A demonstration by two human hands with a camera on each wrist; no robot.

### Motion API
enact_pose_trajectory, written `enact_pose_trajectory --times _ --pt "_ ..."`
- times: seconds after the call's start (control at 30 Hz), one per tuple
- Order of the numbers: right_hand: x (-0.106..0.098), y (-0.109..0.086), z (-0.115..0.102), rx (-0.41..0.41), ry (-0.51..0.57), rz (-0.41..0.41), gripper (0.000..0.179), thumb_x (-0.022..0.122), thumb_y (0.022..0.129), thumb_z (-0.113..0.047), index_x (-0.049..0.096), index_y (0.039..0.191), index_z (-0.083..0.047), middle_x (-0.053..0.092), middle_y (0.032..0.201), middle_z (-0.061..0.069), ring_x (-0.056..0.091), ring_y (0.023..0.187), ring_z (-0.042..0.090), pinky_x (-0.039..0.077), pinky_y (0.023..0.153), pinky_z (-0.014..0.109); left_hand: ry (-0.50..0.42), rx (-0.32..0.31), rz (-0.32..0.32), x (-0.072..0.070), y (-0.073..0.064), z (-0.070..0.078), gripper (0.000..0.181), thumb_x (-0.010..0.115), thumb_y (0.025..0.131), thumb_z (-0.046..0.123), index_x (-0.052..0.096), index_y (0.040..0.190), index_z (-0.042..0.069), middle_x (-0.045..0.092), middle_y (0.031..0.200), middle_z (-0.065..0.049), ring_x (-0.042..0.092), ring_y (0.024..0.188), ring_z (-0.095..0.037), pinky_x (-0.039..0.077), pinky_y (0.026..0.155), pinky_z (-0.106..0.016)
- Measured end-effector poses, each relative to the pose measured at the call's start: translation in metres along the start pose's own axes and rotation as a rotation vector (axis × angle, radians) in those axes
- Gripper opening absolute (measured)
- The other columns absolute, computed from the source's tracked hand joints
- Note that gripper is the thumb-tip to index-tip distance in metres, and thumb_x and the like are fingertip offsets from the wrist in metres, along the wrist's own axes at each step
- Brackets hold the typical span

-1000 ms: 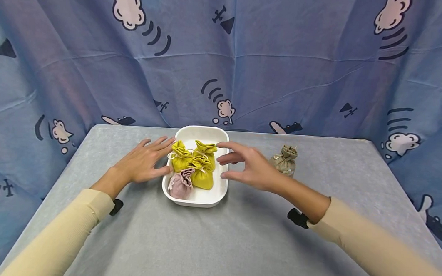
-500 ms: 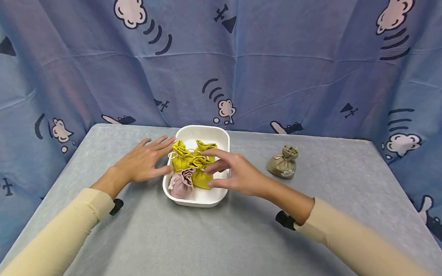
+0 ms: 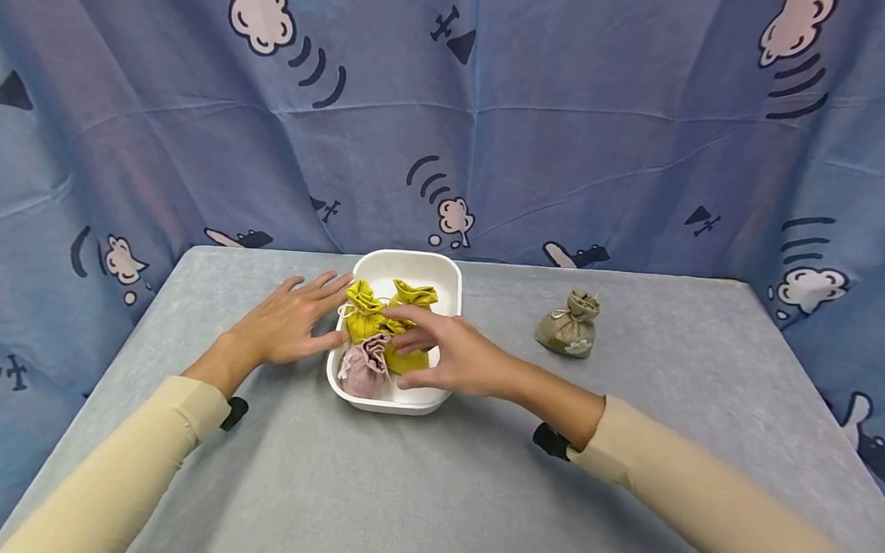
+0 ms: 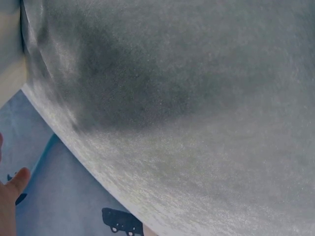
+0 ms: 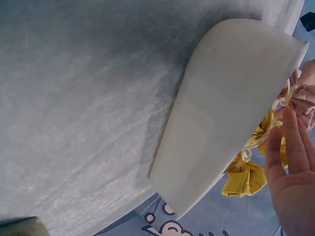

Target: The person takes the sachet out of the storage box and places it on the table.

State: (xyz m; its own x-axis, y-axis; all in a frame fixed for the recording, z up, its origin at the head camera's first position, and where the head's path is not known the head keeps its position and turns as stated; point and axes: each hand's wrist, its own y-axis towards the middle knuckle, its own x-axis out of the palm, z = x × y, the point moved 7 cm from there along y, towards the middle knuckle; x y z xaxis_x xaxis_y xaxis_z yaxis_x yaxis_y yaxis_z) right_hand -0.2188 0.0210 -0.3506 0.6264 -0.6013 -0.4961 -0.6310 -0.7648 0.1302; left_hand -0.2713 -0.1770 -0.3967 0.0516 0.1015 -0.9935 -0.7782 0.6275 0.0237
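A white plastic tub (image 3: 390,407) holds several small drawstring pouches: yellow ones (image 3: 362,316) and a dusty pink one (image 3: 363,369) at the near left. My left hand (image 3: 278,322) lies at the tub's left rim, fingers spread and fingertips right at the edge. Over the tub's right side is my right hand (image 3: 464,357), its fingers and thumb apart, partly covering the front yellow pouch (image 3: 411,361). In the right wrist view that hand (image 5: 293,182) overlaps the pouches, with nothing in its grasp. The left wrist view catches only a little of the left hand (image 4: 9,201).
An olive-beige drawstring pouch (image 3: 569,327) with a white flower stands on the grey cloth-covered table (image 3: 371,490), right of the tub. Behind the table's back edge hangs a blue patterned curtain (image 3: 569,149).
My right hand has moved left, from the tub's right rim to over the pouches, uncovering the beige pouch behind the arm. My left hand has stayed at the rim.
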Motion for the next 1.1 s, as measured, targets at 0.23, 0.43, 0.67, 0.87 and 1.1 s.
enact_pose_trajectory --times 0.23,0.43,0.67,0.87,1.1 --pt "0.006 0.005 -0.001 -0.006 0.013 -0.021 0.082 0.081 0.078 0.003 0.039 0.148 0.000 0.055 0.139 0.022 0.065 0.116 0.030 0.051 0.097 0.041 -0.003 0.002 0.008 0.000 0.000 0.000 0.075 0.048 0.097 0.054 0.033 0.156 0.011 0.026 0.163 -0.007 0.024 0.149 -0.033 0.024 0.111 -0.066" --pt "0.012 0.011 0.000 -0.039 0.022 -0.041 0.082 0.080 0.078 0.007 0.038 0.148 0.002 0.050 0.143 0.024 0.064 0.118 0.029 0.051 0.098 0.040 -0.001 -0.002 0.000 -0.001 0.001 0.001 0.075 0.048 0.097 0.054 0.033 0.156 0.012 0.025 0.163 -0.005 0.023 0.150 -0.031 0.024 0.111 -0.065" --pt "0.018 0.019 -0.003 -0.048 0.006 -0.049 0.080 0.078 0.077 0.011 0.039 0.147 0.004 0.050 0.143 0.025 0.062 0.119 0.030 0.050 0.099 0.040 -0.004 -0.008 -0.008 -0.001 0.001 0.001 0.074 0.047 0.097 0.055 0.035 0.156 0.011 0.024 0.164 -0.006 0.022 0.149 -0.031 0.024 0.112 -0.065" --pt "0.025 0.023 -0.006 -0.061 -0.064 -0.056 0.076 0.076 0.079 0.012 0.042 0.146 0.001 0.052 0.143 0.022 0.061 0.123 0.026 0.047 0.102 0.035 -0.017 -0.013 0.004 -0.001 0.000 0.000 0.074 0.048 0.096 0.056 0.037 0.155 0.012 0.026 0.163 -0.006 0.025 0.149 -0.032 0.024 0.111 -0.065" --pt "0.030 0.027 -0.007 -0.039 -0.056 -0.068 0.074 0.072 0.081 0.014 0.041 0.146 0.000 0.054 0.142 0.020 0.058 0.126 0.025 0.046 0.102 0.030 -0.016 -0.018 -0.019 0.001 0.000 0.000 0.075 0.047 0.097 0.056 0.033 0.156 0.012 0.023 0.164 -0.005 0.022 0.150 -0.031 0.023 0.112 -0.064"
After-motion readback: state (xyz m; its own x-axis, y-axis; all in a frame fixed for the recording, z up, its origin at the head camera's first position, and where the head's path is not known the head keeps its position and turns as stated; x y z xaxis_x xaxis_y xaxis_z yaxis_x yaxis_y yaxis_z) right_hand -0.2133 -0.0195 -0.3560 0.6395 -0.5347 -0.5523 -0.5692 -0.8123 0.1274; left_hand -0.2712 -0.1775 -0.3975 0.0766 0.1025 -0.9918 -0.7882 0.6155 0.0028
